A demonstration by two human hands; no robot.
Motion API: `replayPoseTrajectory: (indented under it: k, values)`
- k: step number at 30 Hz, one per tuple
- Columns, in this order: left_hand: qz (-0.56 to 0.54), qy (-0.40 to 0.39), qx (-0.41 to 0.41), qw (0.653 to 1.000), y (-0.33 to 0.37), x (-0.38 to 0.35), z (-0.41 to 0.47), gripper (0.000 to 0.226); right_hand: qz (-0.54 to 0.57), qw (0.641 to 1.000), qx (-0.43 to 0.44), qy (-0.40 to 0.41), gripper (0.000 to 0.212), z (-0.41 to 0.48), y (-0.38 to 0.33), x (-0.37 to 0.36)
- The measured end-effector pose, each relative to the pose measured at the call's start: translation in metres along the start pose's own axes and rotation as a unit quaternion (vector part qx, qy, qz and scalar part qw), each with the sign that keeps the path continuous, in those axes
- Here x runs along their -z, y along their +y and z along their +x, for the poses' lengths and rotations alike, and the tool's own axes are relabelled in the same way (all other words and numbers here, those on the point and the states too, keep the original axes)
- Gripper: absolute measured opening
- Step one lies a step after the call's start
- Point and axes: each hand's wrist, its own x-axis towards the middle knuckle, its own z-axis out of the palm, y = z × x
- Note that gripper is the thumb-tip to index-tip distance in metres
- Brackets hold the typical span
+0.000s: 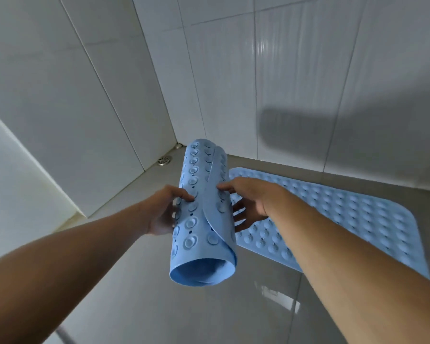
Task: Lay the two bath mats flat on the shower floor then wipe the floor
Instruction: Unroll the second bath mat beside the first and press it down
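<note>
A light blue bath mat (pixel 201 227) with round suction cups is rolled into a tube and held in the air above the shower floor (pixel 174 306), its open end toward me. My left hand (pixel 163 211) grips the roll's left side. My right hand (pixel 246 203) holds its right side, thumb on the loose flap and fingers spread behind. A second blue bath mat (pixel 338 214) lies flat on the floor at the right, along the back wall, partly covered by my right forearm.
White tiled walls meet in a corner behind the roll. A round metal drain (pixel 164 160) sits in the floor near that corner. The grey glossy floor tiles reflect light at lower right. A pale ledge or panel (pixel 23 184) runs along the left.
</note>
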Motion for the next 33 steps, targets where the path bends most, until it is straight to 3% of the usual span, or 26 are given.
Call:
replayPoseTrajectory:
  k: [9,17,22,26,30,33]
  values:
    - [0.021,-0.038,0.011,0.999,-0.073,0.011,-0.019,0.076,-0.002,0.999,-0.012,0.043,0.045,-0.028,0.081,-0.04]
    - [0.078,-0.105,0.043,0.99,-0.11,0.026,-0.032,0.054,0.042,0.989,-0.047,0.132,0.04,-0.065,0.131,-0.087]
    - [0.095,-0.15,0.061,0.982,-0.131,0.031,-0.03,0.051,0.079,0.979,-0.05,0.178,0.045,-0.074,0.163,-0.113]
    - [0.168,-0.176,0.075,0.967,-0.149,0.033,-0.03,0.049,0.11,0.974,-0.061,0.19,0.044,-0.074,0.196,-0.126]
    - [0.212,-0.194,0.083,0.954,-0.163,0.034,-0.032,0.043,0.143,0.965,-0.067,0.209,0.049,-0.07,0.22,-0.129]
    - [0.216,-0.205,0.078,0.952,-0.177,0.033,-0.03,0.042,0.136,0.963,-0.057,0.227,0.076,-0.064,0.233,-0.132]
